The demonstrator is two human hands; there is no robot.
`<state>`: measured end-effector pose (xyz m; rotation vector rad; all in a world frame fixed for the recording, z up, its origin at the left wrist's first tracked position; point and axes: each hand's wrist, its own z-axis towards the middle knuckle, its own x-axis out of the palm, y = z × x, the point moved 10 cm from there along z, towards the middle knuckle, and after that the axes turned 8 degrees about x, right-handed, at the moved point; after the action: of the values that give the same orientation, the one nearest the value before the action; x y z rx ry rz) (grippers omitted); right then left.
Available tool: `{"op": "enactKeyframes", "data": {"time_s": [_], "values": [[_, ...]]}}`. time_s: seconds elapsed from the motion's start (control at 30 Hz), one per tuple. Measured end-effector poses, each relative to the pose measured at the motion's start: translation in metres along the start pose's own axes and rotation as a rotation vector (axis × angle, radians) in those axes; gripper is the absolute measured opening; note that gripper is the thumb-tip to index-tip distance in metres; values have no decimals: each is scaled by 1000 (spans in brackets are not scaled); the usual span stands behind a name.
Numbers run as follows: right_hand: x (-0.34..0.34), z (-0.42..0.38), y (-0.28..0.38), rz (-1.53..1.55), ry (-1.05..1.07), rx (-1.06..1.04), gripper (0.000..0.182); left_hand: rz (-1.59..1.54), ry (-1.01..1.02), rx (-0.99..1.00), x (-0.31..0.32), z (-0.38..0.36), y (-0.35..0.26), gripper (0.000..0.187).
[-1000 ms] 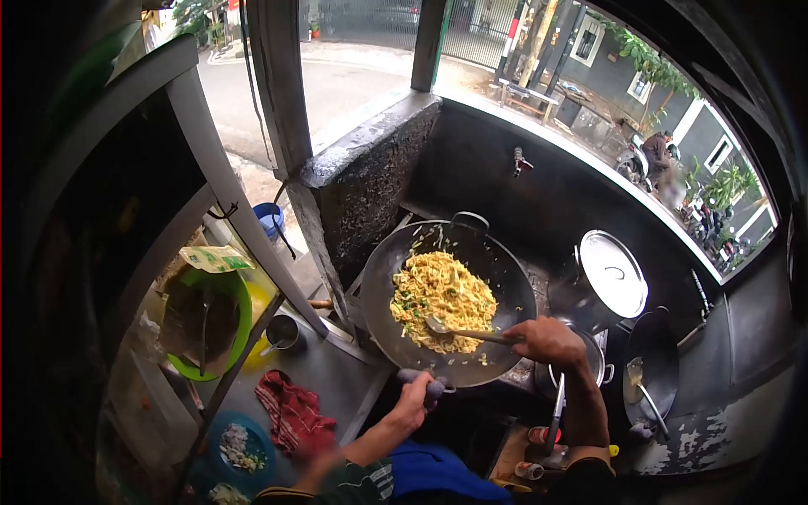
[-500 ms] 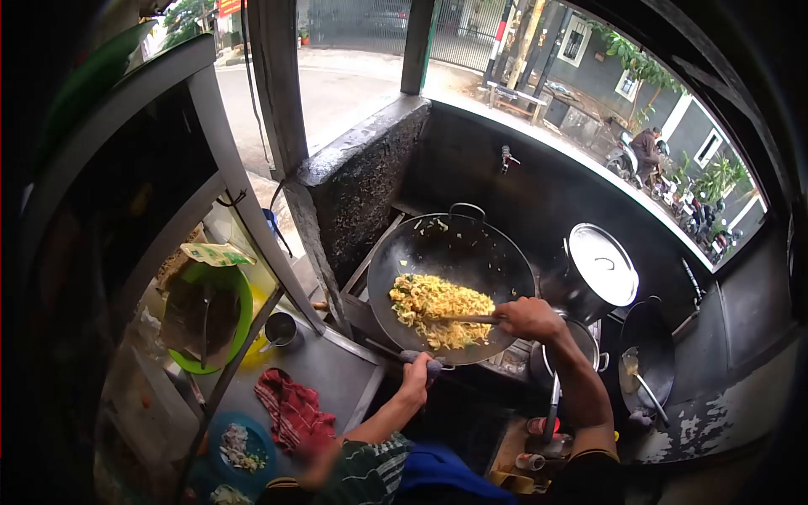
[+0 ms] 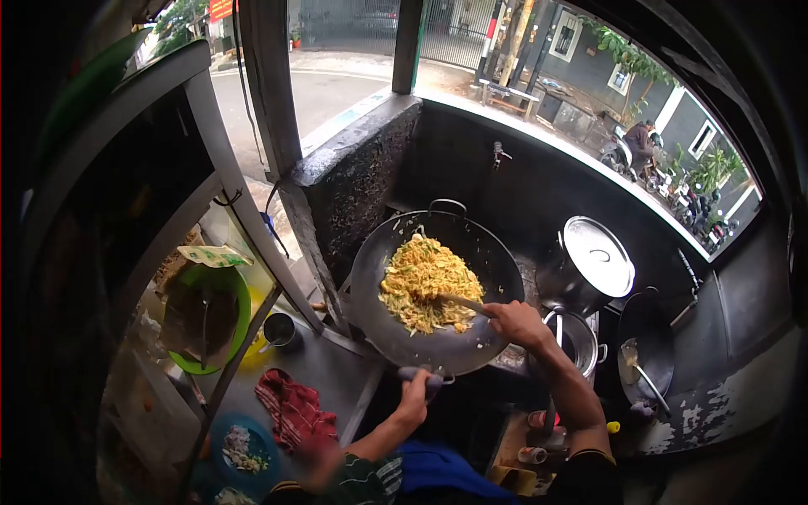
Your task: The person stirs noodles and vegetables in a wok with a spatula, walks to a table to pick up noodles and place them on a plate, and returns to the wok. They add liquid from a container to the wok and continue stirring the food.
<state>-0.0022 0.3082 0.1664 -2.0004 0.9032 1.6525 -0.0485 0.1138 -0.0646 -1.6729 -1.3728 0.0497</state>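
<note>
The left hand (image 3: 414, 394) was clamped on the near handle (image 3: 425, 377) of a wide black wok (image 3: 497, 269), and the right hand (image 3: 513, 321) was closed around the handle of a spatula (image 3: 459, 300) whose blade lay buried in the fried noodles (image 3: 425, 282). The noodles were heaped toward the wok's left and far side, so this looked like the tossing stage of a stir-fry; the next move would likely call for a firm grip on the handle while the spatula turned the heap. To the right stood a lidded steel pot (image 3: 593, 261) and a smaller dark pan (image 3: 648, 349). On the grey surface (image 3: 328, 374) at near left lay a red cloth (image 3: 292, 410) and a metal cup (image 3: 282, 330). The stall opened onto a street (image 3: 337, 84).
</note>
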Motion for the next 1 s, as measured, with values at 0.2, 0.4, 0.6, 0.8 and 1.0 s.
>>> {"op": "enactKeyframes", "data": {"time_s": [0.2,0.4,0.6,0.8,1.0], "values": [[-70,-74,4,-51,131,3,30,-112,-67,-283,-21,-61,-1,20],[25,-1,-6,134,-87,125,30,36,-68,22,21,-3,-32,18],[49,-65,-57,1097,67,290,40,30,-154,-329,-21,-59,6,23],[140,-93,-39,923,-165,244,49,40,-10,40,26,60,-20,16],[10,-161,-39,750,-36,375,45,-35,-43,-224,21,-33,-28,22]]}}
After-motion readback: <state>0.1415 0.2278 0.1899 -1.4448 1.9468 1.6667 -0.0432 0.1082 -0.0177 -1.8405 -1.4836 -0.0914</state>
